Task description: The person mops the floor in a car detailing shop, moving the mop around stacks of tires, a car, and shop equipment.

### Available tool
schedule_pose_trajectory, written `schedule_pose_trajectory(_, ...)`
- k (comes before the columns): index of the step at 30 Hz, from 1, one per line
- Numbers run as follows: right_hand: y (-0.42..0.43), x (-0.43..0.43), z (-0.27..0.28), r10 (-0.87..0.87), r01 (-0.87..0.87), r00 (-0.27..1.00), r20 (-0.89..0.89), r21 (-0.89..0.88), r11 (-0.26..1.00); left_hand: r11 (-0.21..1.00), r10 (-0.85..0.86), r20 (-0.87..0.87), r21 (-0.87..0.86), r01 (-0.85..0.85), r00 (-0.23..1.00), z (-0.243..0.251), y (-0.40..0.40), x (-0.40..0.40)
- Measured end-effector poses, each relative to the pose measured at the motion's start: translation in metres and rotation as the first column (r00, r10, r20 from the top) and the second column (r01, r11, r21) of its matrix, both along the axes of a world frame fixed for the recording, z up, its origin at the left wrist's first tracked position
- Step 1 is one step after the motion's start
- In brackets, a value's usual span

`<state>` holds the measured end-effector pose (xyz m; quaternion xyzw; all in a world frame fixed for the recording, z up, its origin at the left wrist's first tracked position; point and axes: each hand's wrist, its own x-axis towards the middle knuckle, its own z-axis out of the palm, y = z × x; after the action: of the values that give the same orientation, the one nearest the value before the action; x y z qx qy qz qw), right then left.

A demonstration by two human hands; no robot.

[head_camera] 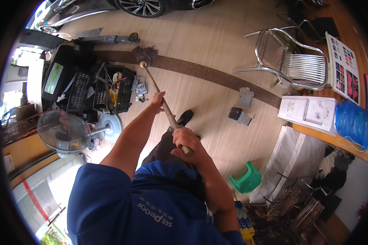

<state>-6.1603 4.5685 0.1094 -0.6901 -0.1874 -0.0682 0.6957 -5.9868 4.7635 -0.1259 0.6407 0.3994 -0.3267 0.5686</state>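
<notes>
A mop with a long wooden handle (153,81) runs forward and to the left from my body. Its dark stringy head (145,54) rests on the dark stripe of the tiled floor. My left hand (158,102) grips the handle about midway along. Closer to me, my right hand (185,140) is wrapped around the handle near its butt end, which pokes out past my fingers. One dark shoe (185,117) shows just beyond the handle.
Left of the mop stand a black plastic crate (129,88) with tools and a pedestal fan (64,131). Flat grey pieces (246,99) lie on the floor to the right, near a green stool (247,179) and a metal chair (305,69). A car wheel (142,6) is ahead.
</notes>
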Motion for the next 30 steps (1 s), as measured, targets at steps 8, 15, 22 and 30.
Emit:
schedule_pose_trajectory(8,-0.046,-0.098,0.03,-0.051,0.029,0.995,-0.086,-0.236,0.971,0.912,-0.248,-0.165,-0.373,0.173,0.955,-0.003,-0.065,-0.079)
schedule_pose_trajectory(15,-0.05,-0.101,0.031,-0.05,0.036,0.997,-0.05,-0.254,0.967,0.912,-0.234,-0.125,-0.371,0.173,0.964,-0.004,-0.08,-0.076)
schedule_pose_trajectory(22,-0.011,-0.115,0.036,-0.109,0.084,0.987,-0.122,-0.192,0.978,0.946,-0.262,-0.174,-0.241,0.217,0.949,0.0,-0.054,-0.078)
schedule_pose_trajectory(30,0.042,-0.06,0.092,-0.212,0.177,0.969,-0.125,-0.244,0.954,0.921,-0.351,-0.193,-0.247,0.3,0.916,-0.006,-0.018,-0.012)
